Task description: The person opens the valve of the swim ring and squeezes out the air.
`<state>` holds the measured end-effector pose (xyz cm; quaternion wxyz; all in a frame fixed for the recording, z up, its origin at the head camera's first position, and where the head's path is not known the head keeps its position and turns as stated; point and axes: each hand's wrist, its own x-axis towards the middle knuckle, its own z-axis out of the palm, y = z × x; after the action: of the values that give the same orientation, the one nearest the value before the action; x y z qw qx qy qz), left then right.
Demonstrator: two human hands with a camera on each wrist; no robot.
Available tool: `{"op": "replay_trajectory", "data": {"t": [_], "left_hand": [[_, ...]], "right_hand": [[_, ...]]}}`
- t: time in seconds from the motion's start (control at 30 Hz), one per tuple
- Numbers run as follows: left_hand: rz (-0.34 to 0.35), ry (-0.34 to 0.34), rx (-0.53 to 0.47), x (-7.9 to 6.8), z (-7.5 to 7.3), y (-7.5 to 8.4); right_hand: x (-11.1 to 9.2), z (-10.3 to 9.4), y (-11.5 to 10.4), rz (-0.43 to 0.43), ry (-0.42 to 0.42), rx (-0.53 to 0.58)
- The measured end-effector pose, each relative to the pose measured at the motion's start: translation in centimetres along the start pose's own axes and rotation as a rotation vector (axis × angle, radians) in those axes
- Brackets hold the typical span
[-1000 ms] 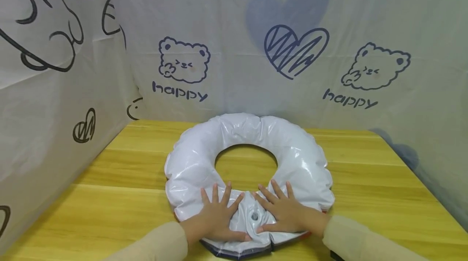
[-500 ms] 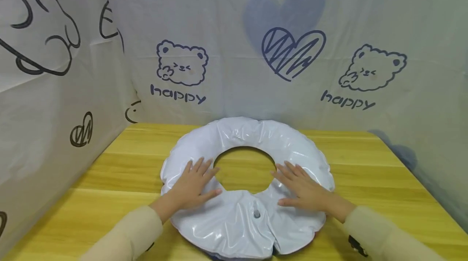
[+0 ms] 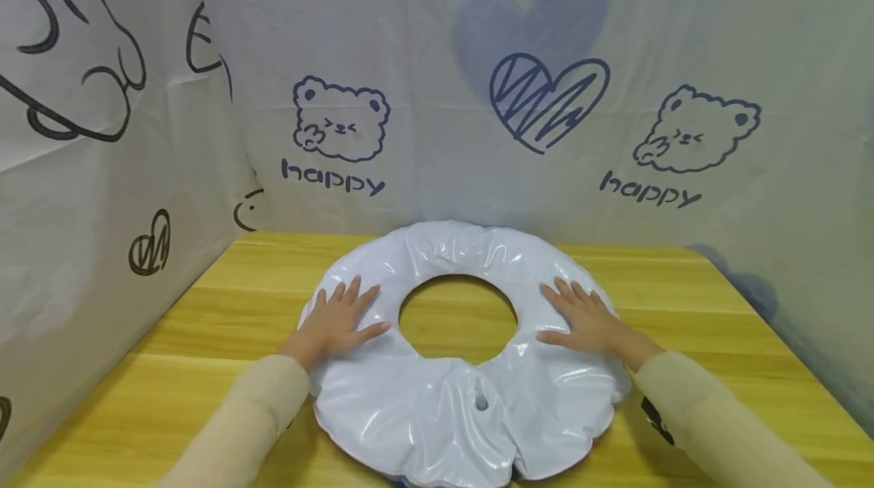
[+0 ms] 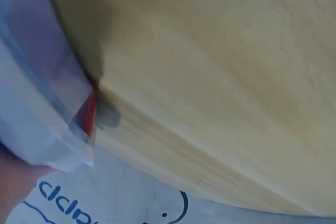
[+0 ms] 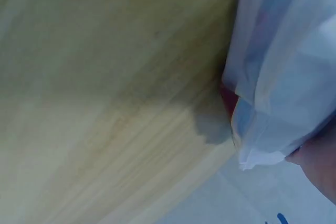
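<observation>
A white, glossy inflatable swim ring (image 3: 451, 249) lies flat on the wooden table, plump at the back and wrinkled along the front. Its small grey valve (image 3: 481, 401) faces up near the front. On the ring's left side rests my left hand (image 3: 337, 321), fingers spread and straight. My right hand (image 3: 583, 319) lies likewise on the right side, palm down with the fingers apart. In the left wrist view the ring's edge (image 4: 37, 77) shows a bit of red underneath. The right wrist view has the ring's side (image 5: 294, 72) close by, part of the hand at the edge.
The yellow wood-grain table (image 3: 232, 298) extends to both sides of the ring and shows through its hole. Behind it hangs a pale cloth (image 3: 437, 154) printed with bears and hearts. Another cloth side (image 3: 75, 207) runs along the left.
Both hands have moved from the front by the valve outward and back to the ring's two sides. The front part, pressed down earlier, now stands fuller.
</observation>
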<state>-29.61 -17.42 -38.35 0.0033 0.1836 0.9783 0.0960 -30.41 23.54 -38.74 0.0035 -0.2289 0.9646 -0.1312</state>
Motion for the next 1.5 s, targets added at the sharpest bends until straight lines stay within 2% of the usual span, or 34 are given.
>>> {"op": "replay_trajectory", "data": {"t": [0.23,0.53,0.67,0.87,1.03,1.33,1.5], "left_hand": [[-0.009,-0.072,0.104,0.1,1.5,-0.3],[0.005,-0.11,0.142,0.1,1.9,-0.2],[0.001,-0.135,0.18,0.3,2.0,0.0],[-0.026,-0.16,0.17,0.6,2.1,0.2],[-0.033,-0.167,0.187,0.3,2.0,0.4],[-0.04,-0.22,0.298,0.0,1.6,1.4],[-0.042,-0.216,0.316,-0.2,1.8,1.4]], "right_hand": [[0.1,1.3,0.8,0.039,-0.164,-0.032],[0.3,1.5,-0.1,0.047,-0.258,-0.053],[0.4,1.4,-0.4,0.044,-0.273,-0.088],[0.7,1.4,-0.4,0.045,-0.29,-0.094],[1.0,1.6,-0.3,0.037,-0.302,-0.118],[1.1,2.1,-0.6,0.046,-0.315,-0.197],[1.1,2.3,-0.8,0.051,-0.304,-0.233]]}}
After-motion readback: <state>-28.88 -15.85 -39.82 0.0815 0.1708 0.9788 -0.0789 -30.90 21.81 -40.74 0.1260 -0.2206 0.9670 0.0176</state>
